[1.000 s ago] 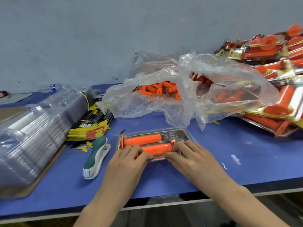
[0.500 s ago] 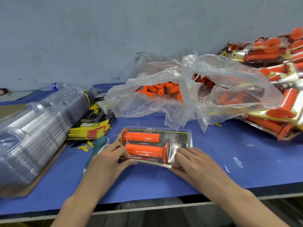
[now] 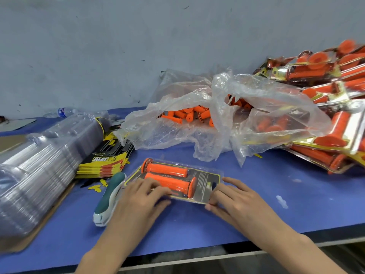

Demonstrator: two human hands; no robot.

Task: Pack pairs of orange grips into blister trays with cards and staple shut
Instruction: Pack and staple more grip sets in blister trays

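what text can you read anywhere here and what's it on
"PROTAPER", upside down, on the top of the card stack.
"SYNERGY", smaller, probably, same card.
Fine print on the card inside the blister tray: too small to read.
Water bottle label: blurred, unreadable.

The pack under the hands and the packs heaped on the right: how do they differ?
The pack lies alone and nearly flat on the blue table; the heaped packs overlap and tilt at many angles. The left hand and right hand hold the pack at its ends; nobody touches the heaped packs. Both kinds hold orange grips behind clear plastic.
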